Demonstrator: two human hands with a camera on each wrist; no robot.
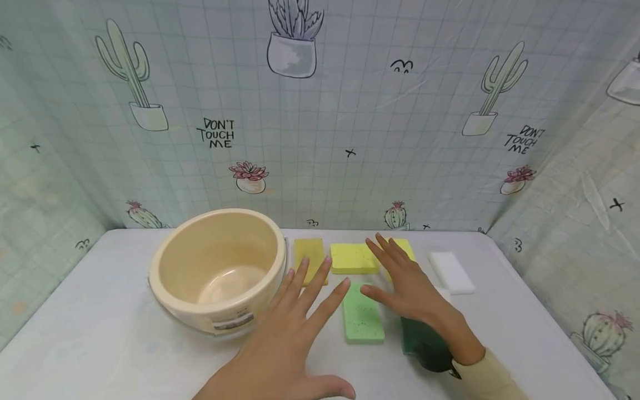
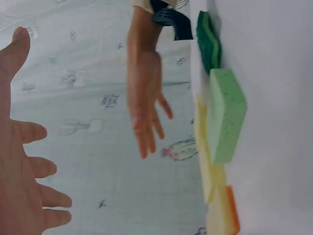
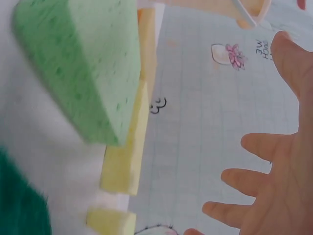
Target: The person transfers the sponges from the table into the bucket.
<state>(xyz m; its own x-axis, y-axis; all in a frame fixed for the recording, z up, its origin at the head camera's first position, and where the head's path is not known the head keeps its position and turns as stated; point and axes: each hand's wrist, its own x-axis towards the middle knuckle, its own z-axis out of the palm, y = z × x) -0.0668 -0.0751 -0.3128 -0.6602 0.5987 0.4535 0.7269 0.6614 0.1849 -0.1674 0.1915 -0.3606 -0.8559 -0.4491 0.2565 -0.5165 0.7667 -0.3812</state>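
Cream bucket (image 1: 215,244) stands mouth-up toward the left edge of your desk (image 1: 125,344); your left grip (image 1: 286,330) spreads wide, empty; yellow sponges (image 1: 354,258) near the far edge, green sponge (image 1: 363,316) nearer you, apparently spaced for separate reach; your right grip (image 1: 412,291) splays, empty too.

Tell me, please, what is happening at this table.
A person's bare left hand and right hand are held over a white table, fingers spread, gripping nothing. In the head view, the left appears beside a round cream tub, and the right partly hides two bright yellow rectangular sponges. A pale green rectangular sponge lies nearby on the table. No sponge shows inside the tub.
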